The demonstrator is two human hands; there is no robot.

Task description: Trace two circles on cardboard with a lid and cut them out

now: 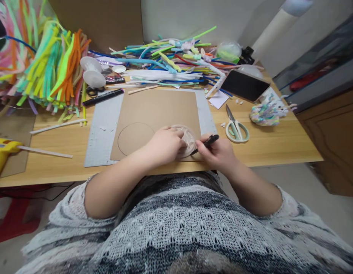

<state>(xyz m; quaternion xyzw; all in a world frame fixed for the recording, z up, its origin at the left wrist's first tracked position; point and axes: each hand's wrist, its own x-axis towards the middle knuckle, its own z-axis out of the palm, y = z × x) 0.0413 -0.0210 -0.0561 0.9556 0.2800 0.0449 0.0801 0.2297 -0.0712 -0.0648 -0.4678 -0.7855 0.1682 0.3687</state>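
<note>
A sheet of brown cardboard (162, 106) lies on a grey cutting mat (99, 140) in front of me. On its left part a circle outline (136, 139) is drawn. A clear round plastic lid (189, 137) rests at the sheet's lower right corner. My left hand (166, 144) holds the lid down, its fingers bent over the top. In my right hand (219, 152) is a black marker pen (211, 140), gripped between thumb and fingers. The pen's tip is low at the lid's right edge; whether it touches the cardboard I cannot tell.
White-handled scissors (236, 127) and a dark phone (245, 85) are on the right. Pipe cleaners (165, 61) pile up along the back, with more bundles (56, 64) at left. A yellow glue gun (3, 152) lies near the left edge, and another marker (103, 97) beyond the mat.
</note>
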